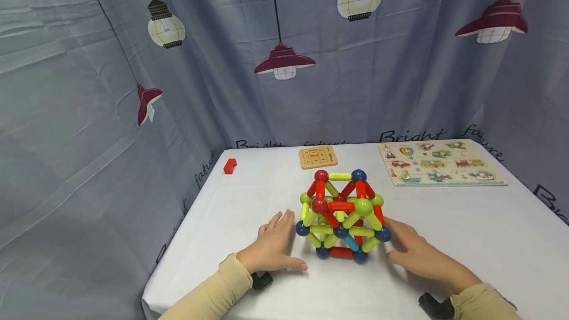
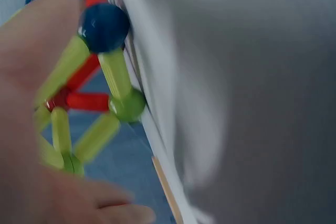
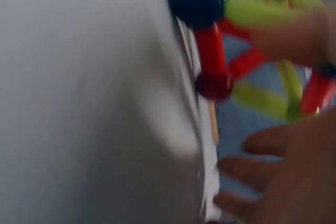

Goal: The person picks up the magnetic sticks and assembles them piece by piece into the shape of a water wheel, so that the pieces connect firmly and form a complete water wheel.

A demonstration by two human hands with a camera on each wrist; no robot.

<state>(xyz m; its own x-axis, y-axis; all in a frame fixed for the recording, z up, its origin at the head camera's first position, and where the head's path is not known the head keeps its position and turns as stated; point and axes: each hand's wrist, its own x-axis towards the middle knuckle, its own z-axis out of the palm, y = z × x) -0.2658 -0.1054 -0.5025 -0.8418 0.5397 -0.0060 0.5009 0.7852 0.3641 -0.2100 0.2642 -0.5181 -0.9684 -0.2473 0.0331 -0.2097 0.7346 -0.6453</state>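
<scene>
A ball-and-stick building-toy structure [image 1: 341, 231] stands on the white table, made of red, green and blue balls joined by red, yellow-green and light blue rods. To its left my left hand [image 1: 273, 248] is spread with straight fingers, apart from the balls. On the other side is my right hand [image 1: 415, 253], its fingers extended and close to the right-hand balls; whether they touch is unclear. In the left wrist view the structure's blue ball [image 2: 105, 27] appears beyond the blurred hand. The right wrist view has a dark red ball [image 3: 214, 85] near spread fingers.
At the back lie a small wooden number board [image 1: 318, 157] and a larger picture puzzle board [image 1: 440, 162] to the right. A red block [image 1: 229, 166] sits at the back left. Grey curtains [image 1: 213, 63] with printed lamps enclose the white table [image 1: 249, 186].
</scene>
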